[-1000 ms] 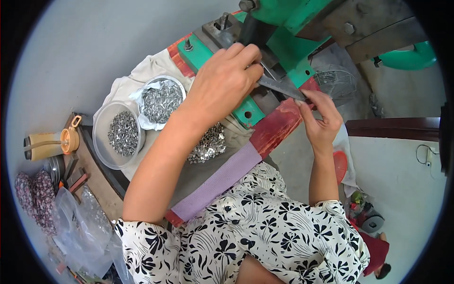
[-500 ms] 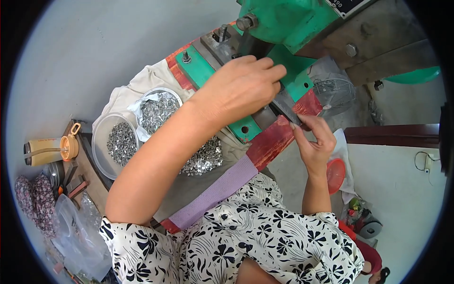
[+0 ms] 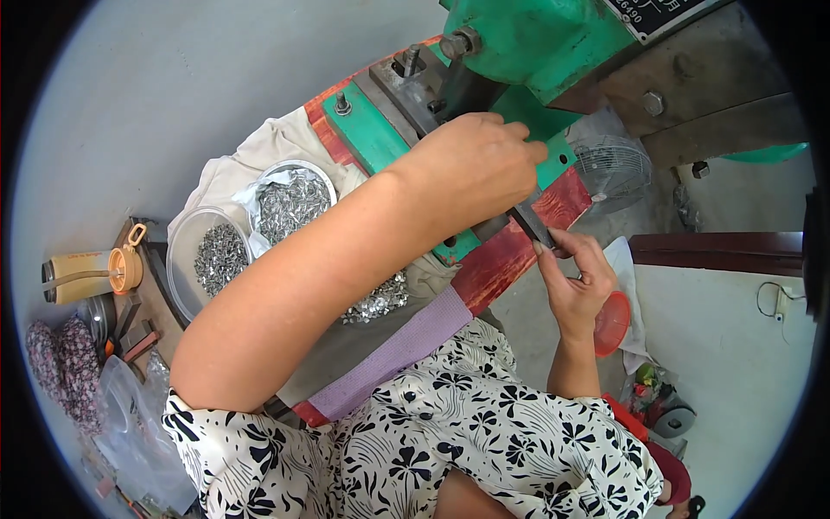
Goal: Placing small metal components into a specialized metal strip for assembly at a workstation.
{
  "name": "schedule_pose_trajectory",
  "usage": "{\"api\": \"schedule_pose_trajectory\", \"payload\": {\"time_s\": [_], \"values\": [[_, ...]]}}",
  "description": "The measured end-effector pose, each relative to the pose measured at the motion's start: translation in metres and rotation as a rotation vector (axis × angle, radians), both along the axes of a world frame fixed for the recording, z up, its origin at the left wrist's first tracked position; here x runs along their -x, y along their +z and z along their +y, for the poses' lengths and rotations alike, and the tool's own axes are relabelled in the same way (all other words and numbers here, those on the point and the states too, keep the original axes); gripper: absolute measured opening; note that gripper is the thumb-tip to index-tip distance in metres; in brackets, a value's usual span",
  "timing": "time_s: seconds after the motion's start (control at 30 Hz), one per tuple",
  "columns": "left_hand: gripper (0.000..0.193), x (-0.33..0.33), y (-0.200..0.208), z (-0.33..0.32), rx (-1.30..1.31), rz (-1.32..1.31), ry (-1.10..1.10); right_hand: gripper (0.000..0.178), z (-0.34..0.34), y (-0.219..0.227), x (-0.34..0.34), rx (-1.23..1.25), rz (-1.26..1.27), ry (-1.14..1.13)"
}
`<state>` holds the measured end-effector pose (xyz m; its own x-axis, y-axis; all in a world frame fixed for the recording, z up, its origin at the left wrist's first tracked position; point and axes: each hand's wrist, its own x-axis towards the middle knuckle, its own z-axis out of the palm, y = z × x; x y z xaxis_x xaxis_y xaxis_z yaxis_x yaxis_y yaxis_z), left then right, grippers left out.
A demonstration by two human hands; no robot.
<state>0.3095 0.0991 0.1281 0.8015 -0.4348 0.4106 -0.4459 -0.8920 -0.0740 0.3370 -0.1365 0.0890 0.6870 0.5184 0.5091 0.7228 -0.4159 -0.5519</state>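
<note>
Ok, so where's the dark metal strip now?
In the head view, the dark metal strip is right of centre, passing over the red board, its lower end pinched in the right hand, below the left hand.

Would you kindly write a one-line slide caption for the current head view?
Beside a green machine, the right hand pinches a dark flat bar close to the left hand.

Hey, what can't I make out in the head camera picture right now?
In the head view:
- Left hand: fingertips hidden behind its own back, so its grip is unclear.
- Dark metal strip pinched in the right hand: far end hidden by the left hand.
- Loose metal pieces: partly covered by the left forearm.
- Green machine: top cut off by the upper edge.
</note>
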Motion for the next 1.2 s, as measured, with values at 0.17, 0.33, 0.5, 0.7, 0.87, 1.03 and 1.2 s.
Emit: {"api": "schedule_pose_trajectory", "payload": {"time_s": [0.17,0.33,0.5,0.7,0.87,1.03,1.2], "values": [[0.006,0.005,0.0,-0.002,-0.061,0.055,0.045,0.023,0.004,-0.002,-0.002,0.011,0.008,0.027],[0.015,0.03,-0.014,-0.023,0.034,0.028,0.151,0.024,0.013,-0.002,-0.004,0.008,0.026,0.04],[0.045,0.049,-0.039,-0.037,0.183,-0.049,0.245,0.024,0.022,-0.005,-0.008,0.008,0.056,0.063],[0.048,0.055,-0.049,-0.038,0.211,-0.011,0.263,0.024,0.024,-0.002,-0.005,0.035,0.086,0.046],[0.049,0.054,-0.054,-0.031,0.25,-0.02,0.302,0.025,0.039,-0.001,-0.003,0.009,0.062,0.044],[0.049,0.05,-0.064,-0.02,0.29,-0.051,0.34,0.023,0.053,-0.005,-0.008,-0.037,0.16,0.056],[0.049,0.051,-0.068,-0.018,0.289,-0.047,0.339,0.022,0.043,-0.02,-0.021,-0.142,0.315,0.105]]}}
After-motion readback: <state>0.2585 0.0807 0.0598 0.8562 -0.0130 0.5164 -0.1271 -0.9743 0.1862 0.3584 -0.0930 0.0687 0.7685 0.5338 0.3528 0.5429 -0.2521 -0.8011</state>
